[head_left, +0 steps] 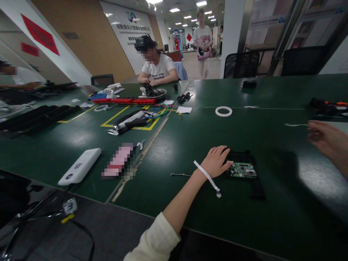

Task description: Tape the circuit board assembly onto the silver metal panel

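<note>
My left hand (214, 163) lies with fingers stretched out on the left part of a black plastic frame (257, 190). Its thumb reaches the near-left edge of a green circuit board (243, 169) set in that frame. Across my left wrist runs a white strip (208, 174) whose ends stick out on both sides. Over the table at the right, my right hand (327, 141) pinches one end of a thin, pale strip (296, 125), which points left. A short dark cable (179, 175) lies left of my left wrist, partly hidden behind it.
On the green table (190, 206) are a white power bank (80, 166), a blurred pink object (119, 161), a white tape roll (223, 111) and a black device with wires (136, 119). Opposite sits a person (159, 65); another person (202, 41) stands behind.
</note>
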`<action>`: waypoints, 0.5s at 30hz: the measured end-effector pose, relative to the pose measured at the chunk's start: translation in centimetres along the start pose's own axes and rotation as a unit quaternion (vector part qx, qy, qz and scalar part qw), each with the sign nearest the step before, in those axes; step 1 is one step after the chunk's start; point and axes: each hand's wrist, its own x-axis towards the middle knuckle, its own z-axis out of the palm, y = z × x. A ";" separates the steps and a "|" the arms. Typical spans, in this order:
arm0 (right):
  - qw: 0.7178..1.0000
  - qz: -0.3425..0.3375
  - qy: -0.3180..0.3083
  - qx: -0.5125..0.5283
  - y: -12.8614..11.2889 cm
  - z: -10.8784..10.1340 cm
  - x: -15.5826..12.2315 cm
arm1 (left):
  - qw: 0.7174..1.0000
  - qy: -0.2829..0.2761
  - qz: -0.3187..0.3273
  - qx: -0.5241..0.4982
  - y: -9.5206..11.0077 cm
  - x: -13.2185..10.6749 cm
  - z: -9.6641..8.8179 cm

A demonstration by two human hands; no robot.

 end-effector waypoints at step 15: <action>0.912 -0.049 -0.345 0.218 -10.9 16.5 -18.7 | 0.998 0.033 0.049 -0.035 -0.3 0.0 0.7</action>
